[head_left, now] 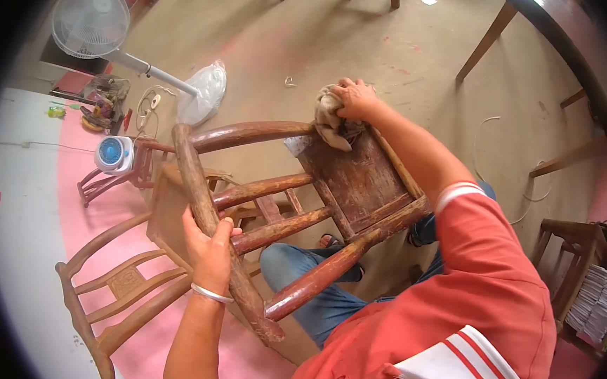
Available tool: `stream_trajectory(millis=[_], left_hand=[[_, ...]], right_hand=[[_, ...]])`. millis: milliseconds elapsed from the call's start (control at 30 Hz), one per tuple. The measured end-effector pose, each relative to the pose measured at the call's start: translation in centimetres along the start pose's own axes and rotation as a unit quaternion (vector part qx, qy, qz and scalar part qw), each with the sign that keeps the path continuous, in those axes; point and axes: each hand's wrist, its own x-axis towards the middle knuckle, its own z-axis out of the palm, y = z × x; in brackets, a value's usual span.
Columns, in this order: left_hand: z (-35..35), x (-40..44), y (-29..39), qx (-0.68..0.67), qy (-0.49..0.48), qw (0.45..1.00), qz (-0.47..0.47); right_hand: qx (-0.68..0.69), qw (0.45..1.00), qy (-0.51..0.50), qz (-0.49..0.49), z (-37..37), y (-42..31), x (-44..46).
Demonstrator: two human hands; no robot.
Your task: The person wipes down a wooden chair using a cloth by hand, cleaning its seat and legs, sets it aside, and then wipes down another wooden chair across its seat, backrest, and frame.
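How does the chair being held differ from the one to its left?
Colour: the held chair is dark reddish-brown and scuffed; the other chair is lighter brown.
Back: the held chair shows plain round bars; the other chair has a carved panel.
Handling: the left hand grips the held chair; neither hand holds the other chair.
Both are wooden.

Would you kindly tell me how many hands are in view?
2: the left hand grips the worn chair by its backrest's outer rail; the right hand holds a cloth at the seat's far edge.

Cloth [330,121] is on chair [302,224], w/ 2nd chair [127,281] to L, stand fan [141,66] ahead L, table [549,5] ahead R.
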Motion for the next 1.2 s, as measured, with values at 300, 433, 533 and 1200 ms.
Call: stream_trajectory(millis=[300, 433, 533, 1200], left_hand=[[0.2, 0.0, 0.0, -0.002, -0.002, 1.000, 0.010], [-0.1, 0.0, -0.7, -0.020, -0.006, 0.999, 0.042], [-0.1, 0.0, -0.6, -0.009, 0.001, 0.999, 0.040], [0.1, -0.1, 0.0, -0.017, 0.020, 0.999, 0.022]], right_hand=[[0.072, 0.981, -0.032, 0.176, 4.1, 3.5, -4.4], [-0.004, 0.974, -0.145, 0.172, 0.9, 2.0, -14.9], [-0.110, 0.953, -0.267, 0.093, -2.5, -1.4, -19.5], [-0.142, 0.977, -0.156, -0.021, 6.4, -9.6, -8.4]])
